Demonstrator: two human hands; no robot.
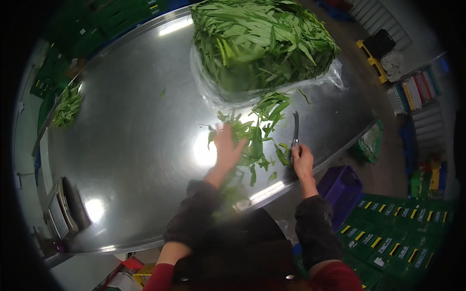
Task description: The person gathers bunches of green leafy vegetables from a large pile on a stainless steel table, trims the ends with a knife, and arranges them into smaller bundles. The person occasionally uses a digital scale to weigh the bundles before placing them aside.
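Observation:
My left hand (227,145) is over loose green leaves and cut stems (257,137) on the steel table (121,136), fingers apart, its tips blurred among the leaves. My right hand (302,160) grips a knife (296,125) by its handle, curved blade pointing away from me, just right of the leaves. Beyond them, a large block of long leafy greens (264,43) sits on clear plastic wrapping (335,76). A smaller bunch of greens (68,104) lies at the table's far left. Some leaves beside my left forearm are smeared by motion near the front edge.
A scale-like device (65,208) stands at the left front. Beyond the table's right edge are a purple crate (337,191), stacked green crates (393,233) and a green container (366,143). More green crates (111,14) line the back. Shelving with binders (415,89) is at the right.

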